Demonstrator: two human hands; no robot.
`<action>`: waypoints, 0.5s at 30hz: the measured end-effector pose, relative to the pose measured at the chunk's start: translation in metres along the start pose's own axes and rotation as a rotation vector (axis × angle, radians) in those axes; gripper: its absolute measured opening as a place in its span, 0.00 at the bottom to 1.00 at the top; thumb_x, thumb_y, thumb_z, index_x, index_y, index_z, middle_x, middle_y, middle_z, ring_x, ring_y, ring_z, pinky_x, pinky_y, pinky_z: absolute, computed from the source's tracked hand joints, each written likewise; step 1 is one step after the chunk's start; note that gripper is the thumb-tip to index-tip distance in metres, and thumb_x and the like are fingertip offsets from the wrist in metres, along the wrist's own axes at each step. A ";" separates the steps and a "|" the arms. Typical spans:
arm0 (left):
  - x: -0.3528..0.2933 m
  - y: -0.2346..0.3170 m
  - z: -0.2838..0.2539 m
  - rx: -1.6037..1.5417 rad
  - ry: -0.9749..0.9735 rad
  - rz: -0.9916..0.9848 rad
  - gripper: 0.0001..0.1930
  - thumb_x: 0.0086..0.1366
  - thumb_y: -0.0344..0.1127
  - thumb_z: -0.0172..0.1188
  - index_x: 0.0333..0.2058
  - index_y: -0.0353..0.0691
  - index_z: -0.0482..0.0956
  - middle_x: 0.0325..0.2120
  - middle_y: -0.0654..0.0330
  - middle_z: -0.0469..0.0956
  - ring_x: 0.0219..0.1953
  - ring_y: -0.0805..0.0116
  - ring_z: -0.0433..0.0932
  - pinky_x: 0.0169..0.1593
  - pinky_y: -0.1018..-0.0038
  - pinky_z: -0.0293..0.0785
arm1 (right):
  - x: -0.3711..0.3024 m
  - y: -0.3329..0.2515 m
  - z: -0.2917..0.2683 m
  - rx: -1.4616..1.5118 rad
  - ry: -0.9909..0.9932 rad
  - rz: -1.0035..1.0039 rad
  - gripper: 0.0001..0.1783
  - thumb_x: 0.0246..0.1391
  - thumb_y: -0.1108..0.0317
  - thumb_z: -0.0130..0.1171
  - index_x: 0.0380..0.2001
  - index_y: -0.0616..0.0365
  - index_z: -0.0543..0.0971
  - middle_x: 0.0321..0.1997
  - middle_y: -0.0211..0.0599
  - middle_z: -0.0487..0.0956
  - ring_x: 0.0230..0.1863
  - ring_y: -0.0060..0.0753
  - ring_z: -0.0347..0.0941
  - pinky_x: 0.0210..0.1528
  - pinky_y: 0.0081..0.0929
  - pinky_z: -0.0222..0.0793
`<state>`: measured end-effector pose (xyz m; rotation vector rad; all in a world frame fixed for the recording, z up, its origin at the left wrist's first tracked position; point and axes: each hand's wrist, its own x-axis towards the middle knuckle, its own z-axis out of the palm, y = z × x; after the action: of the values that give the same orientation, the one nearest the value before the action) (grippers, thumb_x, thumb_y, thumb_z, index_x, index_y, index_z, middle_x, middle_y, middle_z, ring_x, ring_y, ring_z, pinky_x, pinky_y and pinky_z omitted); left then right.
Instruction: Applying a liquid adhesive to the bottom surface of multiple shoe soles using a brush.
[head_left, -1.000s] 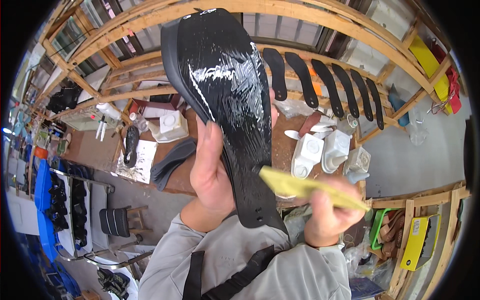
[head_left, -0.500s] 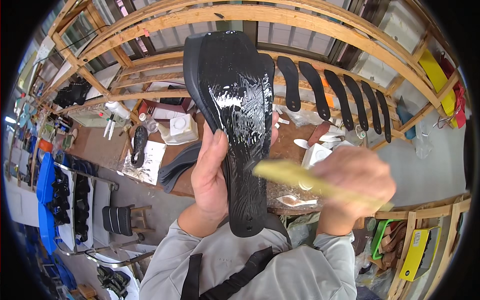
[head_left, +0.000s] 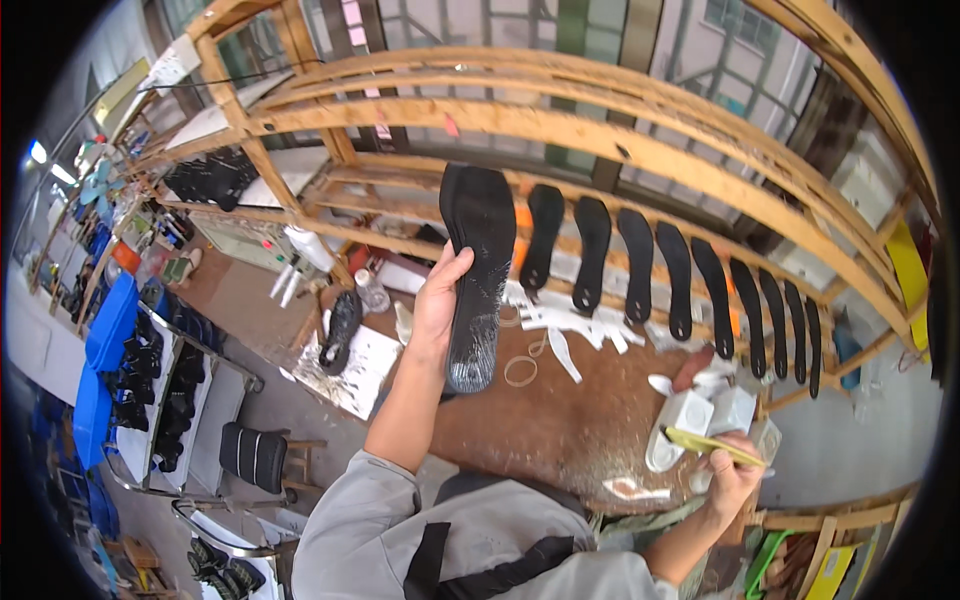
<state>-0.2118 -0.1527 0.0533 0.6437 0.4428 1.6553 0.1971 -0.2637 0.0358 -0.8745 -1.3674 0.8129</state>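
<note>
My left hand (head_left: 436, 300) is closed around the edge of a black shoe sole (head_left: 487, 225), raised upright in front of the wooden rack. Streaks of wet, whitish glue show on the sole's lower half, near its heel end. Lower right, my right hand (head_left: 735, 475) grips a brush (head_left: 712, 446) by its flat yellow handle. The brush's front end is at a white plastic container (head_left: 684, 412); whether it dips inside cannot be told. Several black soles (head_left: 592, 255) stand in a row along the rack, to the right of the held one.
The brown worktable (head_left: 570, 425) carries white strips (head_left: 560, 350), a glue-stained white sheet (head_left: 350, 375) and a black shoe-shaped piece (head_left: 342, 330). Wooden rack bars (head_left: 480, 115) arch across the back. At left stand a black padded chair (head_left: 252, 457) and a shoe trolley (head_left: 210, 400).
The sole in my left hand has moved away from my body toward the rack. My right hand has carried the brush off the sole, right and down to the white container.
</note>
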 end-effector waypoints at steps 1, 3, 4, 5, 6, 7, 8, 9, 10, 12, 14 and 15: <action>0.019 0.005 -0.027 0.069 -0.005 0.001 0.20 0.66 0.32 0.50 0.55 0.36 0.65 0.42 0.51 0.77 0.40 0.61 0.80 0.44 0.68 0.78 | -0.002 0.008 0.007 0.017 0.011 0.068 0.11 0.49 0.72 0.65 0.33 0.68 0.78 0.24 0.38 0.76 0.21 0.25 0.71 0.25 0.19 0.66; 0.061 0.003 -0.058 0.155 0.055 -0.046 0.19 0.65 0.30 0.50 0.56 0.38 0.66 0.41 0.58 0.78 0.37 0.68 0.79 0.40 0.73 0.77 | -0.002 0.014 0.019 -0.064 0.016 0.152 0.09 0.50 0.72 0.64 0.32 0.68 0.78 0.23 0.36 0.75 0.20 0.23 0.71 0.24 0.18 0.65; 0.082 -0.001 -0.080 0.215 0.071 -0.018 0.20 0.66 0.30 0.49 0.56 0.38 0.66 0.42 0.59 0.77 0.38 0.69 0.78 0.42 0.74 0.76 | -0.001 0.020 0.026 -0.069 -0.001 0.160 0.09 0.51 0.71 0.63 0.32 0.68 0.78 0.24 0.36 0.75 0.20 0.23 0.70 0.22 0.18 0.65; 0.104 -0.008 -0.096 0.271 0.083 0.005 0.20 0.66 0.30 0.49 0.57 0.38 0.65 0.42 0.60 0.77 0.39 0.70 0.78 0.43 0.75 0.75 | 0.000 0.025 0.032 -0.081 -0.012 0.169 0.10 0.52 0.70 0.63 0.32 0.67 0.78 0.25 0.36 0.75 0.19 0.23 0.70 0.21 0.18 0.65; 0.122 -0.018 -0.102 0.271 0.092 -0.030 0.20 0.66 0.30 0.49 0.57 0.37 0.65 0.43 0.60 0.77 0.40 0.71 0.77 0.44 0.76 0.75 | 0.001 0.028 0.036 -0.105 -0.013 0.175 0.10 0.53 0.69 0.62 0.32 0.67 0.78 0.26 0.35 0.75 0.19 0.22 0.70 0.20 0.17 0.64; 0.138 -0.022 -0.108 0.280 0.108 -0.059 0.20 0.66 0.30 0.48 0.57 0.37 0.65 0.44 0.61 0.77 0.41 0.71 0.77 0.45 0.77 0.74 | 0.002 0.029 0.040 -0.102 -0.006 0.189 0.10 0.53 0.70 0.62 0.33 0.67 0.78 0.26 0.36 0.75 0.19 0.23 0.70 0.20 0.17 0.65; 0.152 -0.025 -0.113 0.288 0.112 -0.097 0.20 0.67 0.30 0.48 0.57 0.37 0.65 0.44 0.60 0.76 0.42 0.71 0.77 0.44 0.77 0.74 | 0.002 0.028 0.044 -0.100 0.002 0.205 0.09 0.53 0.70 0.62 0.33 0.68 0.78 0.26 0.36 0.75 0.19 0.23 0.70 0.20 0.18 0.65; 0.163 -0.030 -0.117 0.328 0.153 -0.115 0.19 0.68 0.30 0.47 0.57 0.37 0.65 0.43 0.60 0.76 0.42 0.71 0.77 0.43 0.77 0.74 | 0.003 0.027 0.047 -0.098 0.009 0.221 0.09 0.53 0.71 0.62 0.33 0.68 0.78 0.26 0.36 0.75 0.19 0.23 0.71 0.21 0.18 0.65; 0.172 -0.036 -0.119 0.318 0.129 -0.120 0.19 0.68 0.30 0.47 0.57 0.37 0.65 0.43 0.60 0.76 0.42 0.71 0.77 0.43 0.77 0.75 | 0.001 0.028 0.048 -0.114 0.025 0.232 0.10 0.53 0.71 0.62 0.33 0.69 0.78 0.26 0.36 0.75 0.20 0.24 0.71 0.22 0.19 0.66; 0.190 -0.042 -0.124 0.347 0.116 -0.121 0.20 0.68 0.30 0.46 0.58 0.37 0.64 0.44 0.59 0.76 0.42 0.70 0.77 0.43 0.75 0.75 | -0.001 0.028 0.050 -0.108 0.059 0.244 0.10 0.53 0.71 0.62 0.33 0.69 0.78 0.26 0.36 0.75 0.20 0.24 0.71 0.22 0.19 0.66; 0.198 -0.051 -0.120 0.414 0.140 -0.136 0.20 0.68 0.30 0.45 0.58 0.36 0.63 0.44 0.57 0.76 0.43 0.68 0.77 0.43 0.74 0.76 | -0.007 0.028 0.048 -0.138 0.091 0.259 0.10 0.52 0.71 0.62 0.33 0.69 0.78 0.26 0.36 0.75 0.20 0.24 0.70 0.22 0.19 0.66; 0.201 -0.051 -0.122 0.411 0.144 -0.128 0.20 0.68 0.30 0.45 0.58 0.36 0.63 0.45 0.56 0.75 0.43 0.68 0.77 0.44 0.73 0.76 | -0.007 0.030 0.047 -0.145 0.092 0.262 0.10 0.52 0.71 0.62 0.33 0.69 0.78 0.26 0.36 0.75 0.20 0.24 0.70 0.22 0.19 0.65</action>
<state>-0.2705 0.0619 -0.0386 0.7813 0.9255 1.5040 0.1508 -0.2544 0.0065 -1.2085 -1.2573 0.8685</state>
